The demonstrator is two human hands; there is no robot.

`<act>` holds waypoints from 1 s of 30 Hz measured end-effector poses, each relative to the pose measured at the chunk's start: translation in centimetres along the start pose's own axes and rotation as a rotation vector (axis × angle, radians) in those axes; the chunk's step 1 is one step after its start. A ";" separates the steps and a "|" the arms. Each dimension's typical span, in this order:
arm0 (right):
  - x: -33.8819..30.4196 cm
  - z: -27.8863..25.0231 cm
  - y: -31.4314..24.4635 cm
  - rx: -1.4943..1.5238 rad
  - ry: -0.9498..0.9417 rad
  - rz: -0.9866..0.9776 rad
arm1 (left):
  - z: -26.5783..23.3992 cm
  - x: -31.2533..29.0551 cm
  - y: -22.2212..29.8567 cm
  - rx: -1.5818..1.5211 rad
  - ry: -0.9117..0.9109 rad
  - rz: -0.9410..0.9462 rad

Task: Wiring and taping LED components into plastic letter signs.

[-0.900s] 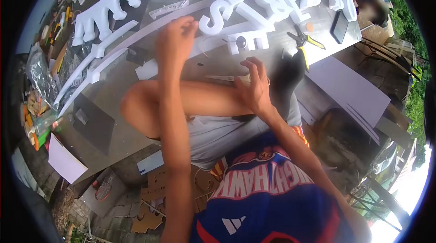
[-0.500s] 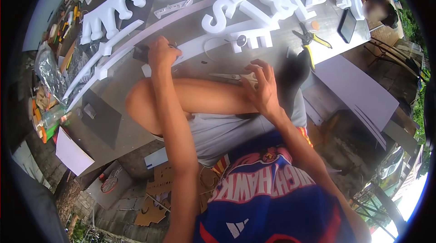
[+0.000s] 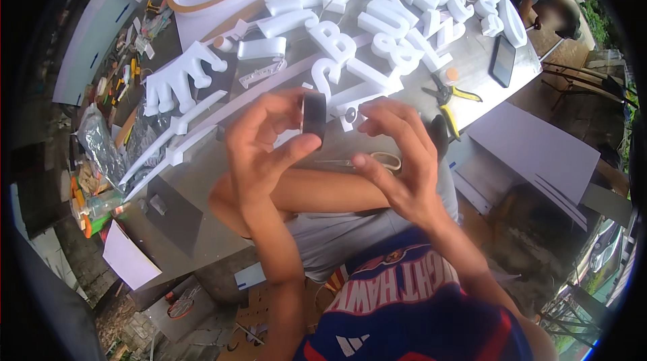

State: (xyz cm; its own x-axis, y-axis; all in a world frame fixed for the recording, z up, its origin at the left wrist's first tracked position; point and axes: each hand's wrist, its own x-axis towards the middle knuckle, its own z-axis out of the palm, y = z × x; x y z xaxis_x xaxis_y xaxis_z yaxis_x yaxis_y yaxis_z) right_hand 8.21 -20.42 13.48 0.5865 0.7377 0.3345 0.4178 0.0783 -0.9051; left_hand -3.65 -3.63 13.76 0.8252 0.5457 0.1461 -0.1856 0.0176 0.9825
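My left hand (image 3: 266,138) is closed around a roll of black tape (image 3: 314,120), pinched between thumb and fingers with its wide side toward the right. Facing it across a small gap, my right hand (image 3: 408,159) has its fingers curved and apart, with nothing in them. Scissors (image 3: 385,161) with cream-coloured handles lie on the table behind the right thumb, partly covered. White three-dimensional letters (image 3: 387,16) crowd the table beyond both hands.
Yellow-handled cutting pliers (image 3: 450,99), a small cork-coloured cylinder (image 3: 449,76) and a black phone (image 3: 503,62) lie to the right. A white crown-shaped piece (image 3: 176,81) and long white strips (image 3: 176,138) lie left. Another person (image 3: 549,0) is at the far right.
My left hand has lifted off the table on the left and come toward the middle, holding the tape roll. My right hand has risen toward it. The view has shifted.
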 end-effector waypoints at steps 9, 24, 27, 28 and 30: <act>4.1 -2.7 -3.8 -0.077 0.013 -0.390 | 3.3 1.5 5.6 -0.109 -0.130 0.191; 4.4 -3.1 -9.8 -0.291 0.142 -0.497 | 4.1 1.6 8.3 0.291 -0.009 0.607; 4.8 -2.7 -11.0 -0.379 0.094 -0.519 | 3.3 1.1 8.6 0.317 0.002 0.619; 4.9 -2.5 -11.2 -0.417 0.089 -0.535 | 3.1 1.0 8.7 0.309 0.020 0.616; 5.0 -2.4 -11.4 -0.449 0.068 -0.567 | 2.9 0.8 8.8 0.356 0.060 0.643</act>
State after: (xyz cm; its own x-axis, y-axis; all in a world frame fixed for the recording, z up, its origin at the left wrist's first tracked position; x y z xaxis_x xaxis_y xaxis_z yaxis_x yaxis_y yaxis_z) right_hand 8.11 -19.23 26.10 0.2305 0.6207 0.7494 0.9067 0.1426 -0.3970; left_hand -3.06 -5.46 22.88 0.5791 0.4020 0.7093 -0.4295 -0.5890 0.6845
